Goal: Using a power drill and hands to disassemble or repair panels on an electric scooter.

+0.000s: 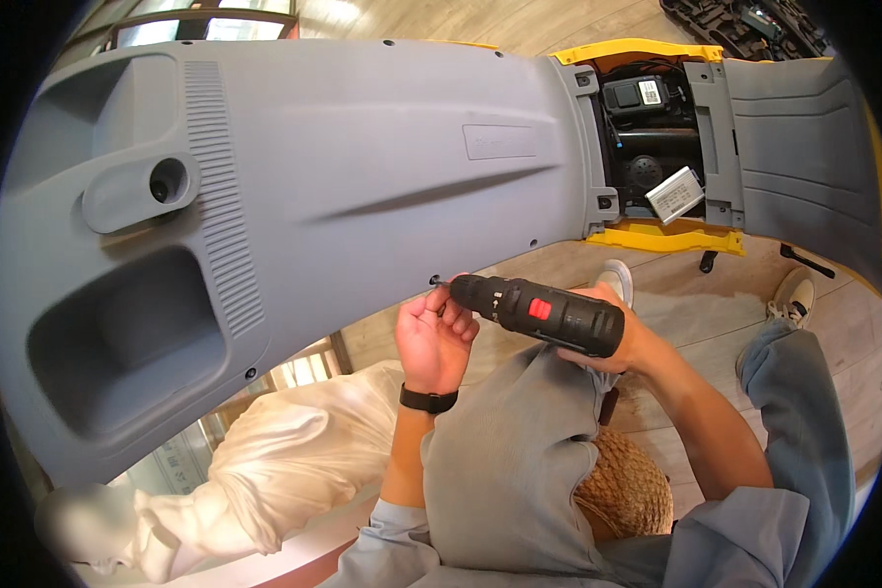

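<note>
My right hand [622, 338] is wrapped round a black cordless drill [549, 312] with a red switch on its top. The drill lies nearly level, its chuck pointing left. Its bit [443, 283] reaches a dark screw hole [435, 280] at the near edge of a large grey plastic panel [363, 147]. My left hand [434, 343], with a black band on the wrist, has its fingers curled together beside the bit and the front of the chuck. Whatever those fingers pinch is hidden. The drill's grip is mostly hidden behind its body.
An open bay in the panel, edged by yellow trim [666, 240], holds a black module [635, 94] and a tilted silver box [675, 195]. A grey padded seat [804, 147] lies to the right. A white draped statue [284, 461] stands lower left. A black tool case [755, 24] is at the top right.
</note>
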Available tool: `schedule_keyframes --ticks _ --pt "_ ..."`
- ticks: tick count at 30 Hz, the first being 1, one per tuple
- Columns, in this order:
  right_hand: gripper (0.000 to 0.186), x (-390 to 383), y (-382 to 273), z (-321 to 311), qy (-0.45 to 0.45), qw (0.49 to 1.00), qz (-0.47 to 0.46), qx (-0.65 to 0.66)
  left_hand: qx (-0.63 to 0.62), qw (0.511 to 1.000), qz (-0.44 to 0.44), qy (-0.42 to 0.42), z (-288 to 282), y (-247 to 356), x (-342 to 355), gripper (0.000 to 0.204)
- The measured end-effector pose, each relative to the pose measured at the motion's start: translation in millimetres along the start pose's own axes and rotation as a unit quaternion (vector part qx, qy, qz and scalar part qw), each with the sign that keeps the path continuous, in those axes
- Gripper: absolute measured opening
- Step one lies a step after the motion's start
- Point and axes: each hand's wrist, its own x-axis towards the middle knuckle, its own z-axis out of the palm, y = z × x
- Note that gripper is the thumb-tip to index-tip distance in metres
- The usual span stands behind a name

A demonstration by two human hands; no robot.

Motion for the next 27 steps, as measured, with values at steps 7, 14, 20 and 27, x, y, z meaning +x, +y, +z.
schedule_keyframes --ticks 7,14,20,27 --pt "0.031 -1.3 3.2 0.1 0.008 1.0 -0.007 -0.018 -0.015 0.997 0.036 -0.072 -6.4 -5.7 4.0 0.038" --pt "0.034 1.8 0.6 2.5 -0.01 1.0 0.008 0.012 -0.074 0.994 0.038 -0.067 -8.1 -7.2 3.6 0.047" --pt "0.032 1.7 -1.8 2.0 0.011 1.0 -0.009 0.008 -0.069 0.994 0.031 -0.079 -6.8 -7.0 4.6 0.048" --pt "0.031 2.4 2.1 2.6 0.006 1.0 -0.014 -0.012 -0.088 0.992 0.024 -0.085 -7.2 -7.4 5.2 0.048"
